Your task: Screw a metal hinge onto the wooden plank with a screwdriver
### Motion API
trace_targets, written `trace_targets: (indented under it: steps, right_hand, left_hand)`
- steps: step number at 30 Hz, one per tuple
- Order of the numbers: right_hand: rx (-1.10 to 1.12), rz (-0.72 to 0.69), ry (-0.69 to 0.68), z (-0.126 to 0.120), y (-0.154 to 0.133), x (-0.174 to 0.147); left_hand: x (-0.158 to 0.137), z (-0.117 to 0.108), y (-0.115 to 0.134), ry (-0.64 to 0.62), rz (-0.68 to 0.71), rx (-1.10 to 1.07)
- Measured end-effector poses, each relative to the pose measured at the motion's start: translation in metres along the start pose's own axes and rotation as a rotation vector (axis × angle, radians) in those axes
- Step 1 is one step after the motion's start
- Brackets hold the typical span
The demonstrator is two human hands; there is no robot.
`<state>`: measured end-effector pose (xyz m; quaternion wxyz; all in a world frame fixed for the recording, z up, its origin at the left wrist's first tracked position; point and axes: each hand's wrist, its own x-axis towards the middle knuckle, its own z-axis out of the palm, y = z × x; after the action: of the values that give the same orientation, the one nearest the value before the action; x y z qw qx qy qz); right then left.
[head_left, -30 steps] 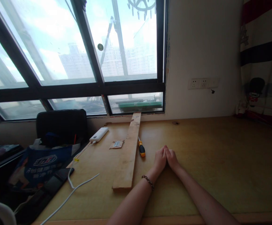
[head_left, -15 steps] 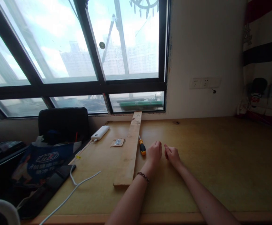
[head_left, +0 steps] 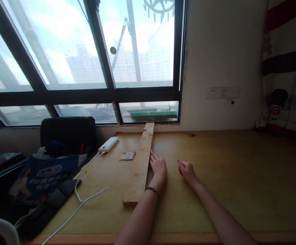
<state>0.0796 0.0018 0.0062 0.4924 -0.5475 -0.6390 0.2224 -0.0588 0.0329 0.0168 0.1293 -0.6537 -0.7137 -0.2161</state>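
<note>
My left hand (head_left: pixel 159 167), with a braided bracelet at its wrist, is closed over the screwdriver (head_left: pixel 152 153) beside the plank. Only the metal shaft and a bit of the yellow collar show; the rest of the handle is under my fingers. The long wooden plank (head_left: pixel 137 173) lies flat, running from the window sill toward me, just left of that hand. Off to the right, my right hand (head_left: pixel 187 170) rests on the table with its fingers curled in. Whatever it may hold is hidden.
Left of the plank lies a small cardboard piece with metal bits (head_left: pixel 127 156). A white power bank (head_left: pixel 108 144) and its white cable (head_left: pixel 83 200) are on the table's left side. A black chair (head_left: pixel 67 131) and a blue bag (head_left: pixel 46 173) stand beyond that edge.
My left hand has moved left from beside my right hand and come down over the screwdriver's handle, closing on it. My right hand stays nearly where it was.
</note>
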Motion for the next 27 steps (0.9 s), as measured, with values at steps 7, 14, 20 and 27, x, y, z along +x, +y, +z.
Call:
trace_targets:
  steps: [7, 14, 20, 27]
  right_hand:
    - [-0.003, 0.004, -0.010, -0.001, -0.001, 0.000]
    - [0.043, 0.024, -0.004, 0.001, 0.001, 0.001]
    - [0.287, 0.199, 0.044, 0.000, 0.005, 0.006]
    - [0.568, 0.328, 0.046, 0.001, 0.010, 0.016]
  left_hand:
    - [0.001, -0.006, 0.000, -0.071, -0.035, 0.013]
    - [-0.002, -0.008, 0.004, -0.092, -0.064, 0.035]
    - [-0.006, -0.019, 0.011, -0.128, -0.071, -0.076]
    - [-0.018, -0.020, 0.031, -0.142, 0.159, -0.543]
